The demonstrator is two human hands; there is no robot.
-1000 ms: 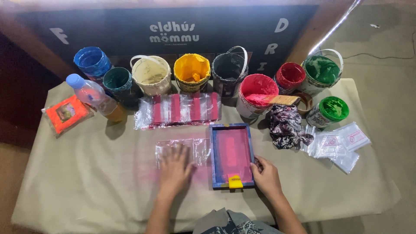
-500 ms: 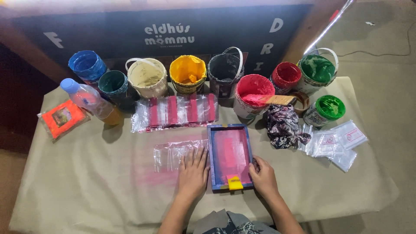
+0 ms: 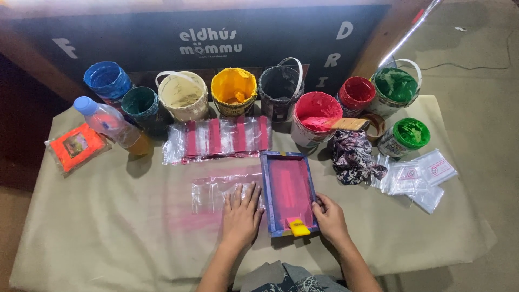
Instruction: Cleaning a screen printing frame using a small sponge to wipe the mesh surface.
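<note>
The blue-framed printing screen (image 3: 288,193) lay flat on the bench (image 3: 108,238); the left hand (image 3: 241,210) rested open, palm down, beside its left rail on clear plastic bags (image 3: 216,192); the right hand (image 3: 330,216) curled against its right rail, apparently gripping; the screen looked light, rigid, best held by the rails, its mesh likely ink-wet.

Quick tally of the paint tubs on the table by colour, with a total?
Blue paint tub: 1
Teal paint tub: 1
Cream paint tub: 1
Yellow paint tub: 1
Black paint tub: 1
Pink paint tub: 1
Red paint tub: 1
Green paint tubs: 2
Total: 9
</note>
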